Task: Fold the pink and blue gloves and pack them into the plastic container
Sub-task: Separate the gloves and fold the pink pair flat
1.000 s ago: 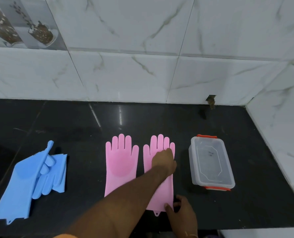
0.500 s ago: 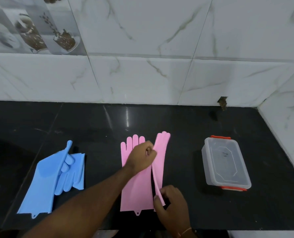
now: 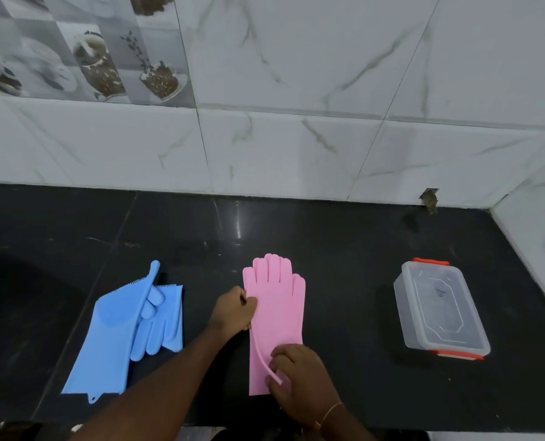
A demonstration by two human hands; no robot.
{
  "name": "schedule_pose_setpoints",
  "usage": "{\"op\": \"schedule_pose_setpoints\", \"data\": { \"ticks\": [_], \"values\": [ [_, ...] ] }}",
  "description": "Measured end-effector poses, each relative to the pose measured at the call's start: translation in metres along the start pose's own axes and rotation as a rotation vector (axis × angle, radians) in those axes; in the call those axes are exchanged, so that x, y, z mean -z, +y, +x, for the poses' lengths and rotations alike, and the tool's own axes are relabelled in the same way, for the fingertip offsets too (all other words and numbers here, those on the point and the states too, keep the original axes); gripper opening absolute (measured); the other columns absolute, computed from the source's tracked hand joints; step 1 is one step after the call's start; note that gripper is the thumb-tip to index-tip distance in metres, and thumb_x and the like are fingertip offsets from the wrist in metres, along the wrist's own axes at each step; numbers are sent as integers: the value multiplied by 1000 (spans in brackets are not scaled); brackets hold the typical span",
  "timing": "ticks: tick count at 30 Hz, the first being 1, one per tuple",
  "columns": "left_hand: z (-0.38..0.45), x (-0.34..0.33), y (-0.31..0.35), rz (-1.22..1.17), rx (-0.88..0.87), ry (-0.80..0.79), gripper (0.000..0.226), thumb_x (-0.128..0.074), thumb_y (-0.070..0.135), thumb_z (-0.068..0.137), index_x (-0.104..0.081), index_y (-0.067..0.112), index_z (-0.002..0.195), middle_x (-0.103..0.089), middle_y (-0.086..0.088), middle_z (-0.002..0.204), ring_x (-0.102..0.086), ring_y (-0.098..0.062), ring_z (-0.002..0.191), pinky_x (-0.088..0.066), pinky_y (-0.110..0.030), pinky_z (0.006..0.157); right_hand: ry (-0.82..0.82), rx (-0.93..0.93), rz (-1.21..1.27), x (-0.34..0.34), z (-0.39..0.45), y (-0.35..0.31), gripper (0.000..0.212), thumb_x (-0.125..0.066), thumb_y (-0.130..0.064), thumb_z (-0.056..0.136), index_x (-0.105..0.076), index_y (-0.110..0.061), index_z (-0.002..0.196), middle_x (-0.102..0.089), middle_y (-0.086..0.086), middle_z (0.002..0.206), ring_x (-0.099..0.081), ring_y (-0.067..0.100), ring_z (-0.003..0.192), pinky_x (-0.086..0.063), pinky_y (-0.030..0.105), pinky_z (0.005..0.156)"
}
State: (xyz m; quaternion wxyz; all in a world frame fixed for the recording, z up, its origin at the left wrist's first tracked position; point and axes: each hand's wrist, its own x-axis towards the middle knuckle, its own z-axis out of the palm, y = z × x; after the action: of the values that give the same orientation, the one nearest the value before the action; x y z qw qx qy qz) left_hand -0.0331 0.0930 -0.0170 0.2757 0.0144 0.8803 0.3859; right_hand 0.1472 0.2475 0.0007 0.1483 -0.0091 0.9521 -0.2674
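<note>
At the counter's (image 3: 344, 249) near edge, the right hand (image 3: 299, 374) pinches the cuff end of the stacked pink gloves (image 3: 277, 313), while the left hand (image 3: 233, 313) grips their left edge farther up. The pair's long axis runs away from the person, fingers toward the wall. The blue gloves (image 3: 121, 332) lie well left; the lidded container (image 3: 439, 310) sits well right, nearer the right hand.

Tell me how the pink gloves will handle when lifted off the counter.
Likely floppy: the edge of the pink gloves curls up in a soft bend where the right hand pinches it. Probably light, since fingertip grips from the left hand suffice. They look rubbery, so they may cling to the glossy black counter rather than slide.
</note>
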Motion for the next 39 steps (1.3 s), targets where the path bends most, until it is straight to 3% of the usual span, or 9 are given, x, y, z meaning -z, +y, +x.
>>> {"op": "schedule_pose_setpoints", "data": {
  "ticks": [5, 9, 12, 15, 17, 23, 29, 34, 39],
  "values": [
    [3, 3, 4, 8, 32, -31, 20, -56, 34, 108, -59, 15, 104, -75, -4, 95, -78, -20, 78, -67, -33, 72, 1, -131, 208, 18, 10, 10, 63, -57, -95, 71, -66, -44, 106, -58, -34, 126, -52, -6, 121, -41, 22, 108],
    [5, 3, 3, -1, 40, -45, 20, -51, 33, 109, -58, 14, 104, -74, -5, 99, -79, -21, 80, -69, -35, 74, 315, -427, 385, 43, 50, 27, 11, -67, -49, 99, -63, -39, 100, -60, -22, 98, -63, 2, 92, -58, 33, 100],
    [7, 3, 4, 0, 41, -66, 18, -49, 34, 111, -56, 18, 104, -73, -2, 101, -78, -18, 82, -66, -29, 68, 284, -556, 408, 57, 81, 44, 24, -67, -40, 102, -74, -21, 112, -65, -17, 90, -67, 11, 92, -53, 28, 93],
    [7, 4, 5, 6, 41, -71, 18, -48, 34, 112, -55, 20, 103, -72, -1, 101, -78, -18, 81, -62, -25, 63, 247, -585, 361, 58, 100, 51, 19, -68, -35, 101, -75, -20, 111, -75, -4, 105, -63, 11, 90, -46, 24, 85],
    [7, 3, 6, 5, 44, -72, 18, -46, 34, 112, -54, 21, 103, -71, -2, 102, -77, -18, 82, -61, -25, 63, 274, -589, 352, 58, 106, 51, 7, -67, -33, 101, -68, -27, 99, -74, -6, 99, -62, 11, 84, -47, 24, 82],
    [5, 1, 7, 9, 45, -64, 21, -42, 35, 113, -53, 20, 105, -73, -4, 98, -76, -17, 78, -60, -25, 62, 317, -546, 318, 55, 108, 54, 18, -56, -38, 106, -51, -27, 92, -65, -9, 79, -60, 7, 71, -49, 28, 68],
    [4, 0, 10, 4, 55, -66, 18, -43, 36, 114, -53, 21, 111, -71, -1, 99, -76, -16, 78, -58, -21, 59, 268, -533, 267, 60, 117, 54, 15, -50, -41, 108, -49, -26, 104, -69, -2, 88, -69, 23, 82, -59, 39, 79],
    [3, 0, 11, -2, 58, -43, 18, -47, 36, 112, -53, 22, 104, -71, 1, 97, -76, -15, 75, -54, -16, 51, 228, -581, 223, 60, 124, 55, 18, -55, -39, 107, -47, -23, 102, -63, -4, 84, -62, 13, 72, -57, 36, 75],
    [4, 0, 7, -14, 82, 18, 19, -56, 35, 109, -56, 19, 100, -75, -1, 89, -76, -14, 66, -58, -19, 54, 241, -611, 247, 57, 124, 57, 22, -61, -39, 104, -49, -21, 107, -64, -3, 91, -66, 19, 83, -52, 34, 75]
  ]
}}
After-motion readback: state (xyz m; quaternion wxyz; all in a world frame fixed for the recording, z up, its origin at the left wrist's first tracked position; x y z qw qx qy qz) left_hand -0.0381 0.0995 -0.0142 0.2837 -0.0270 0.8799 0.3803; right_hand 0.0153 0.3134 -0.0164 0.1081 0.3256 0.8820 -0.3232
